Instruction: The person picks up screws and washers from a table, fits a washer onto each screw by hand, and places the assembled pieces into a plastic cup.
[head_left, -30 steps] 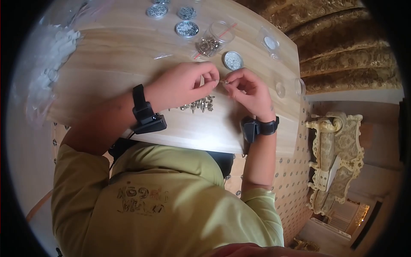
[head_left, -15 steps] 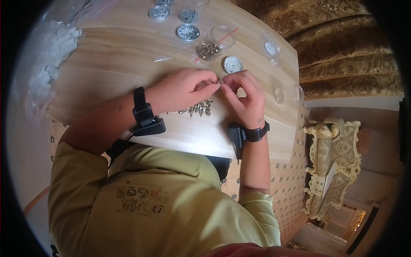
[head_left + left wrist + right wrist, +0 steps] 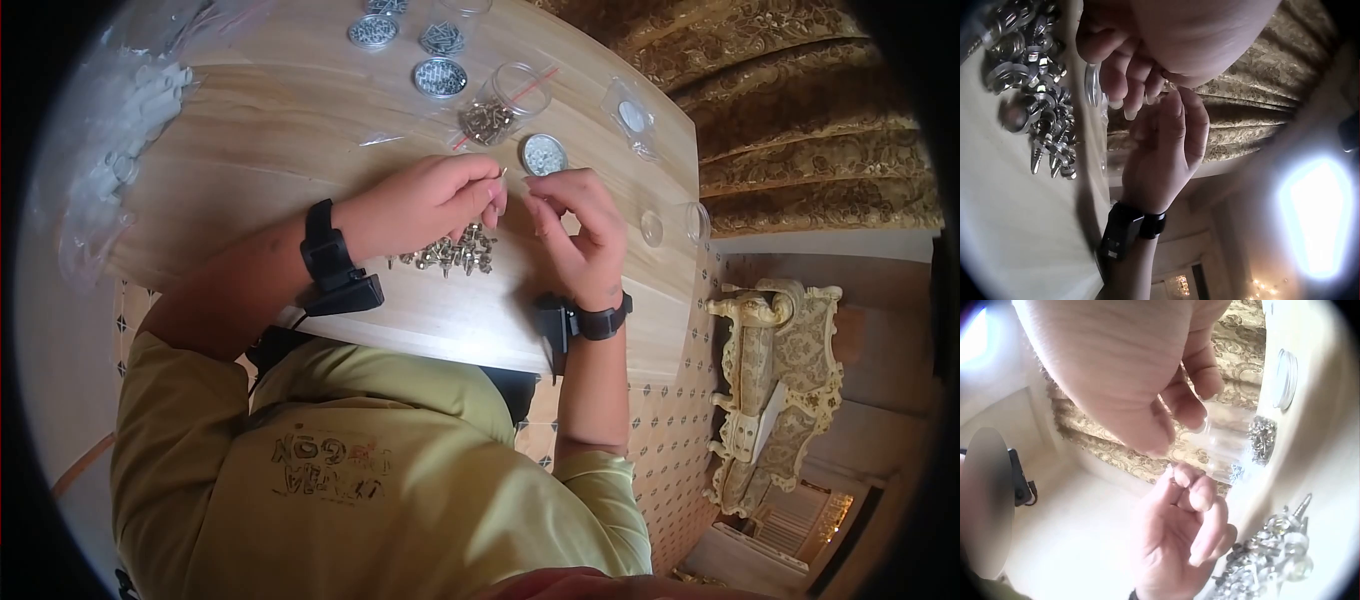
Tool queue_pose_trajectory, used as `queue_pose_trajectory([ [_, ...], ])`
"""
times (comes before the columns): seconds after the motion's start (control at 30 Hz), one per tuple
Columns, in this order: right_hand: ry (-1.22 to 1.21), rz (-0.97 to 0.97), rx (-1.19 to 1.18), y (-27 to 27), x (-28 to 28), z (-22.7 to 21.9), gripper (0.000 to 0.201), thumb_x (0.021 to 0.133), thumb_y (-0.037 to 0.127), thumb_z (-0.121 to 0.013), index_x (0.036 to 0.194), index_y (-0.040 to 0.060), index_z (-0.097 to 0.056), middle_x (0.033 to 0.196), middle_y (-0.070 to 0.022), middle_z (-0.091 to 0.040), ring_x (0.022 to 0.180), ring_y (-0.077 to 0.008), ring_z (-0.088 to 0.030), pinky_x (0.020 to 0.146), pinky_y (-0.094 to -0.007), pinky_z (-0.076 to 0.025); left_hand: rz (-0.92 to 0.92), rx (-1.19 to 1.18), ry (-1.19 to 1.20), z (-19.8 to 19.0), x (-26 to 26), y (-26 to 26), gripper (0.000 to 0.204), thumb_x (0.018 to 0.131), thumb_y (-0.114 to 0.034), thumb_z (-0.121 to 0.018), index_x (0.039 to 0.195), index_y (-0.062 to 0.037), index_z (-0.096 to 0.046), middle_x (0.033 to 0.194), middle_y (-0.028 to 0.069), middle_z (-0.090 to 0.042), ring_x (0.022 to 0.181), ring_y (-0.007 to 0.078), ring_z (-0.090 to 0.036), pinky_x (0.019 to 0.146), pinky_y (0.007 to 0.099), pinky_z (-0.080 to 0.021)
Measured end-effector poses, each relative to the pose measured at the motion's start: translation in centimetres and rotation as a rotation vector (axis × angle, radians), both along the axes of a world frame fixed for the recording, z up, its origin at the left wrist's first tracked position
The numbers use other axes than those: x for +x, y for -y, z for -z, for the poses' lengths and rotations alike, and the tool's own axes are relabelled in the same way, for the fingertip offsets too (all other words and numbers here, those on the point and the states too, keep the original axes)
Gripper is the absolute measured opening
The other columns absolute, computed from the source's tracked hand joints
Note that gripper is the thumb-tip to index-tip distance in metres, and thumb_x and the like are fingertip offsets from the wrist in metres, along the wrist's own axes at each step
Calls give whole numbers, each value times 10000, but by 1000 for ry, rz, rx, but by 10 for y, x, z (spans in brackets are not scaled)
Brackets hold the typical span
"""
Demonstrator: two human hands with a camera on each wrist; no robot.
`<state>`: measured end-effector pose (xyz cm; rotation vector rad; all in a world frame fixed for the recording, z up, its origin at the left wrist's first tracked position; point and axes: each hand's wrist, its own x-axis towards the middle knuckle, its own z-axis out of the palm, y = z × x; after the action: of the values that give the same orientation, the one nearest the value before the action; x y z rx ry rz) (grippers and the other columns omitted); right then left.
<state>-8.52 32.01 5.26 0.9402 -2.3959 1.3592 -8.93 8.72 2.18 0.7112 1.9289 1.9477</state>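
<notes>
The left hand (image 3: 425, 207) pinches a small, slim metal-looking piece (image 3: 503, 172) between thumb and forefinger, its other fingers curled. To its right, the right hand (image 3: 583, 232) is raised with bent fingers, thumb and forefinger tips close together; whether anything is between them cannot be made out. A narrow gap separates the two hands in the head view. Below the left hand lies a pile of screws (image 3: 462, 254) with washers, partly covered by its fingers. The left wrist view shows these screws (image 3: 1044, 119) close up, some with pointed tips and round washers.
Beyond the hands are a clear jar (image 3: 488, 120) of screws lying on its side, a round dish of pale pieces (image 3: 543, 155) and a lid of small metal parts (image 3: 440, 77). Plastic bags (image 3: 100, 190) lie at the left, a small bag (image 3: 632, 115) at the right.
The hands' fingertips, together half a second ago, have parted. The left hand has drawn slightly left, the small piece now showing above its fingertips, and more of the screw pile is visible.
</notes>
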Motion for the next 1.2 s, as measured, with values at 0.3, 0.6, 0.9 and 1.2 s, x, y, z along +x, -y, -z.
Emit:
queue_pose_trajectory([
  [0.3,337,-257,-115,-3,-2,3,216,897,-52,-746,1109,-12,-746,1030,-79,-657,837,-130,-610,757,-260,-491,316,-72,159,-18,-6,17,285,1111,-245,-502,996,-12,-621,876,54,-713,662,93,-581,632,253,-483],
  [0.6,279,-161,-49,0,0,2,184,877,-16,-786,1050,-8,-724,1014,-64,-659,823,-150,-622,740,-275,-503,306,-139,133,-21,-10,20,262,1104,-235,-530,1025,-18,-654,915,27,-725,696,63,-559,648,224,-469],
  [0.9,137,-24,130,8,6,-8,168,868,32,-804,1013,23,-720,917,-81,-658,743,-184,-638,660,-303,-519,78,-194,-21,-19,-4,14,114,1021,-130,-669,1015,-26,-622,836,-6,-659,745,31,-575,629,213,-460],
  [1.2,39,-25,89,12,5,-2,172,875,33,-807,1020,24,-715,925,-61,-666,711,-162,-628,639,-285,-510,5,-123,-87,-8,-3,11,142,994,-141,-671,1006,-10,-616,780,31,-657,680,74,-583,600,263,-469],
])
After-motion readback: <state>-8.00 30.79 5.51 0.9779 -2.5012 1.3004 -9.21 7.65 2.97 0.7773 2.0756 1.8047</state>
